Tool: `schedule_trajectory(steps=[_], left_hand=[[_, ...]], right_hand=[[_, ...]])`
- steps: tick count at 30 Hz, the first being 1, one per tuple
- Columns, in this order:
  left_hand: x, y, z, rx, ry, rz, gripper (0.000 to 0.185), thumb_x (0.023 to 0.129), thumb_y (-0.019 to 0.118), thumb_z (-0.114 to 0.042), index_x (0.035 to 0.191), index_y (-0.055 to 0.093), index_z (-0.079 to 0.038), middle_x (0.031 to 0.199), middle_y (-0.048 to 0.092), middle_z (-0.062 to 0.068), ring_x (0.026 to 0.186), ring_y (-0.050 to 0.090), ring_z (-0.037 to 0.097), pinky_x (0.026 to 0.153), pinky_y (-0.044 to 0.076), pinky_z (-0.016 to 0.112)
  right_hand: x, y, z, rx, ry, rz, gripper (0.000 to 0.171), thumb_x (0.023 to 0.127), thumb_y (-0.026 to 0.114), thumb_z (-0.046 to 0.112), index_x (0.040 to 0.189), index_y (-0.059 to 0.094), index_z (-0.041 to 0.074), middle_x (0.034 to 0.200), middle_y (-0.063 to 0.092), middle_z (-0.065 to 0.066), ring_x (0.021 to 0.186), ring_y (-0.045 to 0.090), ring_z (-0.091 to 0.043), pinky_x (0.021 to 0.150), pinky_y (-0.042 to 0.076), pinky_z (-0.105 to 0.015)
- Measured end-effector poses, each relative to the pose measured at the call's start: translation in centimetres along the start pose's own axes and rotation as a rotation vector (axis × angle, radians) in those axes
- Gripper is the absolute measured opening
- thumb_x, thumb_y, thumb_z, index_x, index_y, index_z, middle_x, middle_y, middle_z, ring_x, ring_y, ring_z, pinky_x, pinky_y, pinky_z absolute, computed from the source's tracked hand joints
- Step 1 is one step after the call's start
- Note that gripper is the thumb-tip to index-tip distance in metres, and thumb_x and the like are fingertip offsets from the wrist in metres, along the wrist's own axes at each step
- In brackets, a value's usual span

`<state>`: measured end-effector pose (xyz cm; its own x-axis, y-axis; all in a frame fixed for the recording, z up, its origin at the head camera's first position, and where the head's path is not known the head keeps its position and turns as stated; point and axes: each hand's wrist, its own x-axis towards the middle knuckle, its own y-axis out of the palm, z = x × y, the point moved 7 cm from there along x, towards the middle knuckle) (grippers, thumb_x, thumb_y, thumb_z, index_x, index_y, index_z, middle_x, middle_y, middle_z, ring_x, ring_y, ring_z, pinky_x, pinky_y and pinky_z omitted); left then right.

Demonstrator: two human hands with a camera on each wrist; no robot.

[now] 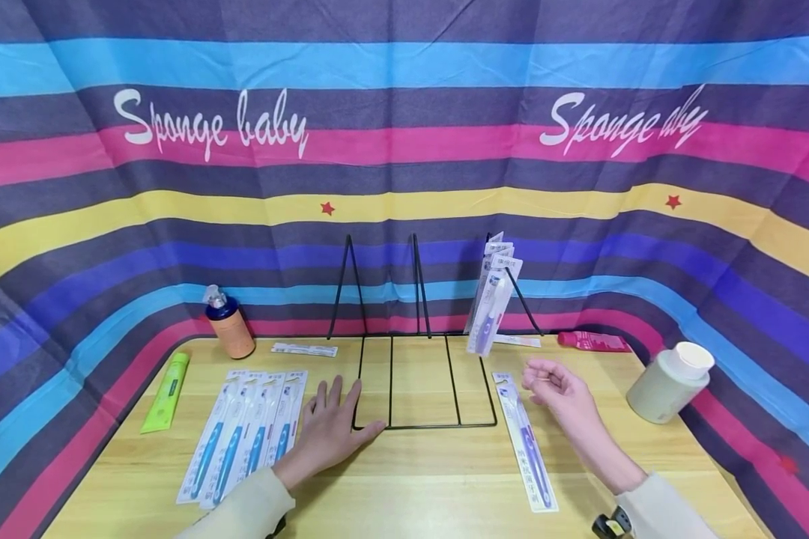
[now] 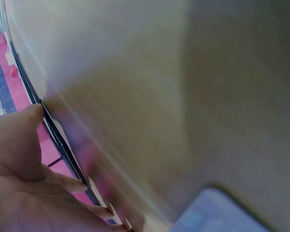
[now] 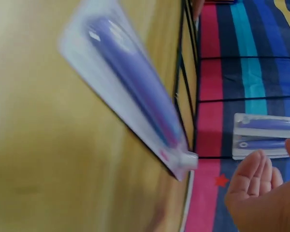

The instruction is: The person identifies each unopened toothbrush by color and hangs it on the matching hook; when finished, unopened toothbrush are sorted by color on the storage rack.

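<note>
My left hand lies with fingers spread at the left front corner of a black wire rack; the left wrist view shows its thumb and fingertips at the wire. Left of it, several packaged blue toothbrushes overlap in a row. My right hand, fingers loosely bent with nothing seen between them, hovers beside a packaged purple toothbrush on the table. Several more purple toothbrush packs hang from the rack's right prong, tilted; in the right wrist view, two packs appear beyond my fingers.
A green tube and a blue pump bottle with an orange label stand or lie at the left. On the right are a pink tube and a pale jar. Small white packets lie at the back. Striped cloth surrounds the table.
</note>
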<state>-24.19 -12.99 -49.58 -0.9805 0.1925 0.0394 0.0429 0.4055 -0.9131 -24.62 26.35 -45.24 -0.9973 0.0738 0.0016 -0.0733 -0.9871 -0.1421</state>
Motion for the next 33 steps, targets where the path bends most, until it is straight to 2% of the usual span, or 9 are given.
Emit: schedule_trajectory(steps=[3, 7, 11, 15, 19, 24, 33], left_hand=[[0.0, 0.0, 0.1, 0.002, -0.004, 0.001, 0.095, 0.100, 0.068, -0.067, 0.166, 0.044, -0.002, 0.170, 0.027, 0.037, 0.155, 0.020, 0.064, 0.119, 0.020, 0.080], [0.0, 0.1, 0.0, 0.003, -0.002, 0.002, 0.095, 0.100, 0.068, -0.067, 0.166, 0.044, -0.002, 0.170, 0.027, 0.037, 0.155, 0.020, 0.064, 0.119, 0.020, 0.080], [0.0, 0.1, 0.0, 0.001, -0.002, 0.003, 0.095, 0.100, 0.068, -0.067, 0.166, 0.044, -0.002, 0.170, 0.027, 0.037, 0.155, 0.020, 0.064, 0.119, 0.020, 0.079], [0.0, 0.0, -0.1, 0.005, -0.006, 0.005, 0.095, 0.100, 0.068, -0.066, 0.166, 0.044, -0.003, 0.170, 0.027, 0.037, 0.155, 0.020, 0.064, 0.119, 0.020, 0.079], [0.0, -0.2, -0.2, 0.008, -0.002, 0.002, 0.095, 0.100, 0.069, -0.065, 0.166, 0.043, -0.002, 0.170, 0.027, 0.037, 0.155, 0.020, 0.064, 0.119, 0.020, 0.079], [-0.1, -0.2, -0.2, 0.011, -0.002, 0.003, 0.095, 0.100, 0.069, -0.066, 0.166, 0.043, -0.002, 0.170, 0.027, 0.037, 0.155, 0.021, 0.064, 0.119, 0.021, 0.079], [0.0, -0.2, -0.1, 0.012, -0.001, -0.003, 0.094, 0.100, 0.069, -0.065, 0.166, 0.044, -0.002, 0.169, 0.028, 0.037, 0.155, 0.021, 0.064, 0.119, 0.021, 0.079]], right_hand=[[-0.6, -0.2, -1.4, -0.031, 0.091, 0.011, 0.054, 0.107, 0.071, 0.013, 0.152, 0.051, -0.008, 0.121, 0.071, -0.007, 0.102, 0.068, -0.010, 0.088, 0.059, -0.029], [-1.6, -0.3, -2.8, -0.086, 0.166, 0.066, 0.059, 0.101, 0.072, 0.006, 0.152, 0.048, -0.013, 0.113, 0.071, -0.007, 0.092, 0.065, -0.012, 0.076, 0.058, -0.027], [-2.8, -0.2, -3.8, -0.164, 0.218, 0.154, 0.065, 0.099, 0.075, 0.008, 0.151, 0.046, -0.016, 0.100, 0.067, -0.007, 0.077, 0.059, -0.014, 0.061, 0.050, -0.024], [-3.8, -0.3, -4.6, -0.245, 0.254, 0.212, 0.066, 0.096, 0.080, 0.009, 0.147, 0.048, -0.018, 0.093, 0.062, -0.007, 0.073, 0.054, -0.017, 0.056, 0.042, -0.023], [-4.0, -0.3, -4.8, -0.310, 0.227, 0.230, 0.061, 0.093, 0.081, 0.006, 0.141, 0.053, -0.019, 0.089, 0.061, -0.008, 0.076, 0.053, -0.019, 0.060, 0.042, -0.025], [-4.0, -0.2, -5.0, -0.372, 0.210, 0.193, 0.050, 0.091, 0.084, 0.005, 0.131, 0.062, -0.014, 0.086, 0.061, -0.009, 0.079, 0.055, -0.022, 0.066, 0.045, -0.029], [-4.3, -0.2, -4.8, -0.405, 0.219, 0.130, 0.038, 0.086, 0.086, 0.005, 0.117, 0.068, -0.009, 0.089, 0.056, -0.007, 0.084, 0.051, -0.022, 0.070, 0.045, -0.030]])
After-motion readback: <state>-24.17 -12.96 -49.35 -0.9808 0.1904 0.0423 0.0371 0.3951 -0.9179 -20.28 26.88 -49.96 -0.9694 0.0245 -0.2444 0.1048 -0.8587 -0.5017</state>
